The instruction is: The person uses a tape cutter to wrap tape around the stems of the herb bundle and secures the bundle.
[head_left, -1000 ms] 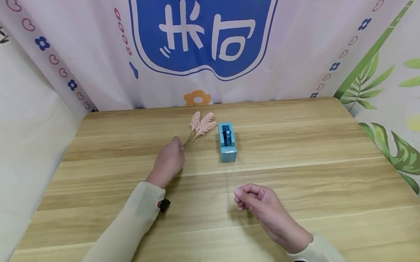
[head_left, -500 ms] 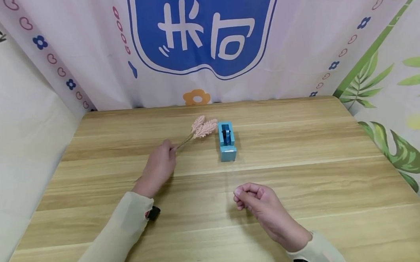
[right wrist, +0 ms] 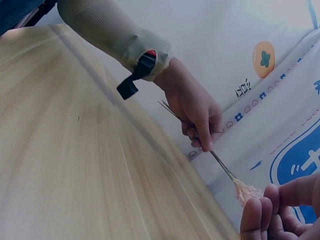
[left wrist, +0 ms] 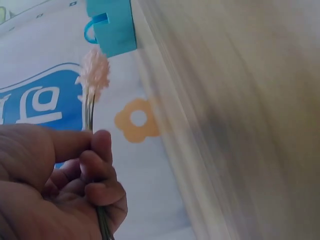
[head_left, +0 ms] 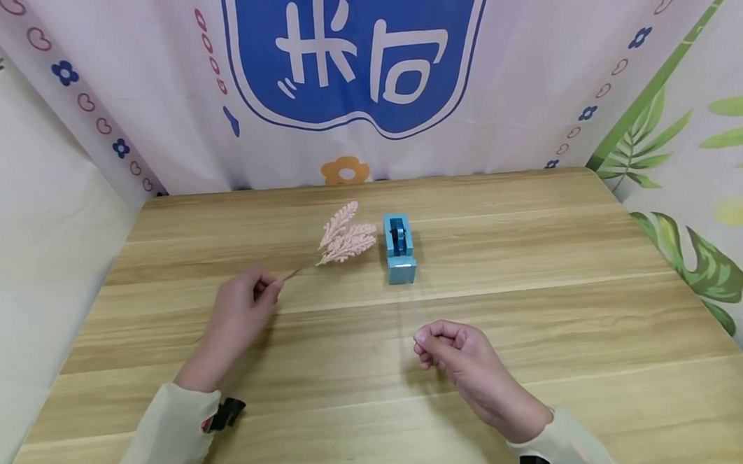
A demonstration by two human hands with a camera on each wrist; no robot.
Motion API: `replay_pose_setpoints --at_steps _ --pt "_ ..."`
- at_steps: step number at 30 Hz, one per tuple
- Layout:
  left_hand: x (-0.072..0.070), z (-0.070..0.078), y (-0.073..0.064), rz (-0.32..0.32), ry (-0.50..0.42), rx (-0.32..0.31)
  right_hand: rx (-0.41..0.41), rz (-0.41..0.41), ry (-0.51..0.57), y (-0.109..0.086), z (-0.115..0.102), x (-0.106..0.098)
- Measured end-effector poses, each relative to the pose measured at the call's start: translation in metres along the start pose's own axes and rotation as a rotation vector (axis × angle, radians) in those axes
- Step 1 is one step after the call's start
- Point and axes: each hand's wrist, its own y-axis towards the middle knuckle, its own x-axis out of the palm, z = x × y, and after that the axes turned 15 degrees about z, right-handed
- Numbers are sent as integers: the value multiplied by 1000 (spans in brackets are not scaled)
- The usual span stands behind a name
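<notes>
Between thumb and fingers my left hand holds the thin stems of a sprig of pale pink artificial flowers. The flower heads point right, toward a blue tape dispenser that stands upright on the table. Bare stem ends stick out behind that hand in the right wrist view. My right hand is in front of the dispenser, thumb and forefinger pinched together. A faint strip of clear tape runs from the dispenser's front down to those fingertips.
The wood-grain table ends at a white printed curtain behind. Leaf-patterned cloth hangs on the right and plain white cloth on the left. A dark strap is on the left wrist.
My left hand has drawn back to the left and nearer the body with the flowers, turning them so the heads spread. My right hand stays nearly still at the tape.
</notes>
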Motion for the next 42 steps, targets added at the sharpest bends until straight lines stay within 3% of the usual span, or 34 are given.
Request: replay_pose_setpoints --at_steps 9,16,20,28,42 --pt "-29 -3 -28 -107 -42 31 -25 -3 13 -1 -3 0" --pt "-37 -1 -37 -173 -75 128 -32 21 39 -2 -5 1" --pt "-34 0 -39 -199 -92 151 -45 18 51 -3 -6 1" --pt "-23 6 -37 -238 -81 132 -56 9 65 -2 -11 3" --pt "8 34 -29 -292 -87 110 -50 -5 79 -4 -17 4"
